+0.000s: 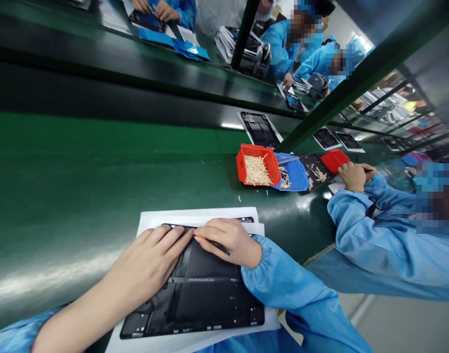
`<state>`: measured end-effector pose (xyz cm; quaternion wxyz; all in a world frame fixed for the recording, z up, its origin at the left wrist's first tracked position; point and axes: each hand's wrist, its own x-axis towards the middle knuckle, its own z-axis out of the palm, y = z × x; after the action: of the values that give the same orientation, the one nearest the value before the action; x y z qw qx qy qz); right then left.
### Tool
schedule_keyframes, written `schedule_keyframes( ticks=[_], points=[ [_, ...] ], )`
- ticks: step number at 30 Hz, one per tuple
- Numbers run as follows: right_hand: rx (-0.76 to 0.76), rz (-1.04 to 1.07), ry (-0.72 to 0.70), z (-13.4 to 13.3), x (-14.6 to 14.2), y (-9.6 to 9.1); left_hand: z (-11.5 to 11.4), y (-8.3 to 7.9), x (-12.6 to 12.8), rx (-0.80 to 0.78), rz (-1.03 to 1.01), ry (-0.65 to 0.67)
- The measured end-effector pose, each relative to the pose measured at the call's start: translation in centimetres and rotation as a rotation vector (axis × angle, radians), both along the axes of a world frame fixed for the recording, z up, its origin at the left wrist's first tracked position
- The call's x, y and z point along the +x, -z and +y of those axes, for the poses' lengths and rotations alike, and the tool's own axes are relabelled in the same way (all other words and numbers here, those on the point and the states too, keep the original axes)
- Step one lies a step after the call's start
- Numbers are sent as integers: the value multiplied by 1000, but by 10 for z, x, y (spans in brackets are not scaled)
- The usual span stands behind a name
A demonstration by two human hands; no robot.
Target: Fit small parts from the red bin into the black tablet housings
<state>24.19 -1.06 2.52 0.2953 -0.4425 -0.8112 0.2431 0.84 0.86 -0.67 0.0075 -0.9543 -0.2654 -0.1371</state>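
A black tablet housing [209, 304] with its inner side showing lies on white sheets [198, 215] in front of me. My left hand [154, 255] rests over its upper left part, fingers stretched out and tips at the far edge. My right hand [227, 240] is closed round a slim, dark, pointed tool [221, 247], whose exact kind I cannot make out. The right fingertips meet the left ones at the housing's far edge, and what lies beneath them is hidden. Under the upper sheet, the edge of another dark panel [246, 219] shows.
Ahead right stand a red bin [240, 164] of small pale strips and a blue bin [298, 176]. A dark panel [314, 164] with loose strips lies beyond. Another tablet housing [259, 128] is farther back. A green post [338, 93] slants overhead. Co-workers in blue sit right and opposite.
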Motion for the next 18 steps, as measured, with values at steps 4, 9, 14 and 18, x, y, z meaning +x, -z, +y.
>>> schedule_keyframes(
  ticks=[4,9,14,18],
  points=[
    [-102,196,322,-1,-5,9,2,-2,0,11,9,8],
    [-279,257,437,-2,-7,13,3,1,-1,29,11,24],
    [-333,324,396,0,-7,12,2,3,-2,20,35,11],
    [-362,349,414,1,-6,14,2,4,-2,8,36,11]
  ],
)
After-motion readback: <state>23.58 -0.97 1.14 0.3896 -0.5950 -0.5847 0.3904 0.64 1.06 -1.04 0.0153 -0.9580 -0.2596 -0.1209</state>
